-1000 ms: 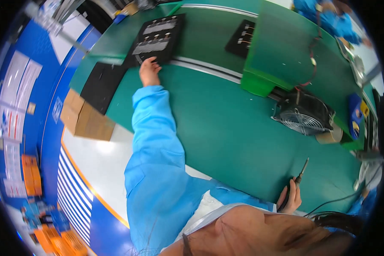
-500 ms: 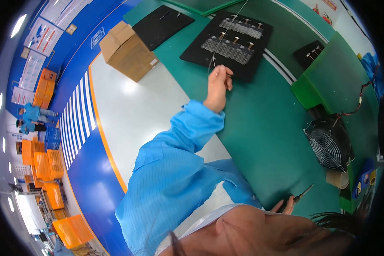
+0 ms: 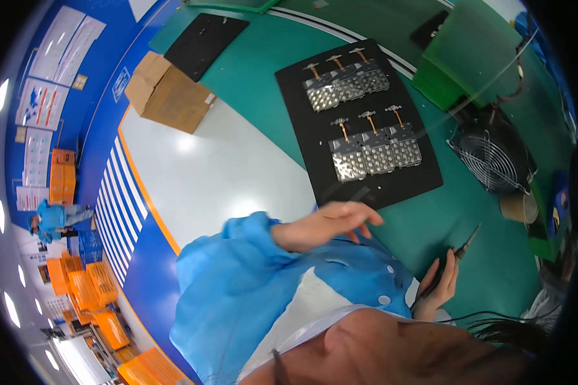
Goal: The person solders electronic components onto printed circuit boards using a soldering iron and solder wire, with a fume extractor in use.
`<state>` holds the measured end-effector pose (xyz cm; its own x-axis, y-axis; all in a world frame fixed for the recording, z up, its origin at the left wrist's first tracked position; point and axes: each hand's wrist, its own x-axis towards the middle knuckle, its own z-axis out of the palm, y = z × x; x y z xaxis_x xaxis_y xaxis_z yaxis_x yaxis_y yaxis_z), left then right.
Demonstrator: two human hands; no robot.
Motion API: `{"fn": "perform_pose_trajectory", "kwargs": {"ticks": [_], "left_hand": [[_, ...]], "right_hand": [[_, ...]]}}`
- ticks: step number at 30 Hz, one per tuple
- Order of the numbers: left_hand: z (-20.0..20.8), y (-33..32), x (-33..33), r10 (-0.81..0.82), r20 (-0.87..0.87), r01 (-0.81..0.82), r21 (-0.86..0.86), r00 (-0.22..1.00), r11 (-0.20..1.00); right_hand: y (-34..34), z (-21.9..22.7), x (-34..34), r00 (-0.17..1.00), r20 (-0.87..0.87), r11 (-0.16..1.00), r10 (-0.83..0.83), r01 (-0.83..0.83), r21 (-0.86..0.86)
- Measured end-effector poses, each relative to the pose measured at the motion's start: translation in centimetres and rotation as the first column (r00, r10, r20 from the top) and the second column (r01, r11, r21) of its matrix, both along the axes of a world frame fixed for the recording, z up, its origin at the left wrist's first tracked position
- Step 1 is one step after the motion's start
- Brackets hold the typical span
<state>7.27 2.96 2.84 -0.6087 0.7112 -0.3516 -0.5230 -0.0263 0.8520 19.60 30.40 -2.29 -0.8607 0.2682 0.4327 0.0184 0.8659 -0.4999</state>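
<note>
My left hand (image 3: 331,224), slightly blurred, is just off the near edge of a black mat (image 3: 315,144). Its fingers are loosely stretched to the right, and I see nothing held in them. On that mat lie two rows of dotted metal plates, a far row (image 3: 348,85) and a near row (image 3: 377,154), with copper-coloured tabs sticking out at their far sides. My right hand (image 3: 440,285) is closed around the dark handle of a soldering iron (image 3: 461,251), its thin tip pointing up and to the right over the green table.
At the right stand a black fan with a wire guard (image 3: 488,163), a brown tape roll (image 3: 519,208) and a green box (image 3: 453,58). A blurred thin wire (image 3: 494,80) hangs there. Left are a cardboard box (image 3: 167,96) and another black mat (image 3: 205,42).
My left hand has let go of the thin wire and come back toward me. The mat with the plates has turned and sits nearer. My right hand has risen with the soldering iron; the view has shifted.
</note>
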Motion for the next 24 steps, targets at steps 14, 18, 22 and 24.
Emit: {"fn": "perform_pose_trajectory", "kwargs": {"ticks": [14, 18, 22, 24], "left_hand": [[-4.3, -13.5, -23.7, 0.044, -0.929, -0.766, -0.275, 0.367, 0.582], [-6.7, -12.9, -27.1, -0.050, -0.898, -0.700, -0.374, 0.437, 0.609], [-6.4, -11.2, -26.3, -0.157, -0.886, -0.657, -0.434, 0.437, 0.617], [-6.0, -12.0, -25.6, -0.153, -0.875, -0.615, -0.438, 0.460, 0.655]], "right_hand": [[0.1, 0.6, 0.4, 1.000, -0.004, 0.999, -0.014, 0.015, 0.034], [-0.5, 1.2, -0.3, 0.999, -0.039, 1.000, -0.002, 0.003, 0.025], [-1.5, 1.9, -1.3, 0.999, -0.042, 1.000, 0.012, -0.013, -0.013], [-2.7, 2.1, -2.5, 0.999, -0.037, 1.000, -0.001, 0.001, -0.014]]}}
